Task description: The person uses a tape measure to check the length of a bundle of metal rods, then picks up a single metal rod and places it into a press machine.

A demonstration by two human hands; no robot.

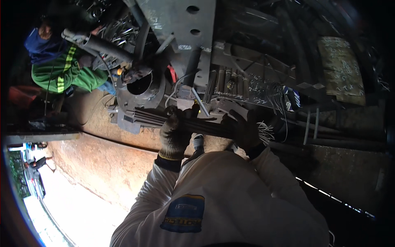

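A bundle of dark welding rods (205, 126) lies level across the front of my body, its bare, pale tips splayed at the right end. My left hand (173, 133), in a knitted work glove with a dark palm, is wrapped round the bundle left of its middle. Near the pale tips, my right hand (243, 129) in a dark glove grips the same rods. Shadow hides some of the right fingers. Just beyond the left end is a thick steel ring plate (123, 99) with a round opening.
A co-worker in green trousers (68, 72) sits at the left beside a steel tube (108, 48). Ahead are a drilled steel plate (181, 24), more rods (230, 82) and thin wires (277, 99). A marked brownish panel (341, 70) stands at the right.
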